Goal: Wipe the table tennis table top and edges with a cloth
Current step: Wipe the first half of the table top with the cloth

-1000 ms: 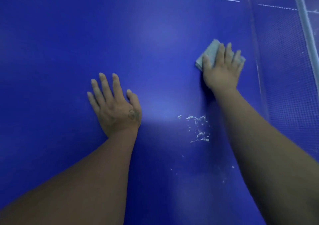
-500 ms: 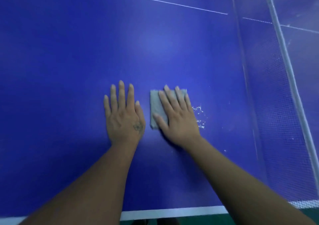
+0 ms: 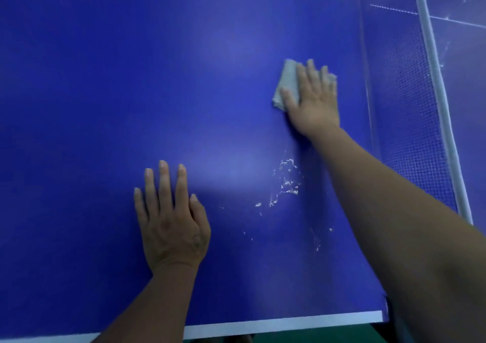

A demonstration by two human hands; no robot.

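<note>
right hand [image 3: 314, 101], fingers flat, presses the cloth [image 3: 288, 85] on the worktop [image 3: 105, 79] near the net [image 3: 410, 122]; left hand [image 3: 171, 221] flat, empty; a wide stroke may snag the net.

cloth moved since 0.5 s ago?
Yes. The cloth, under the right hand, was level with the white flecks, on their left. Now it lies beyond them, nearer the net.
</note>
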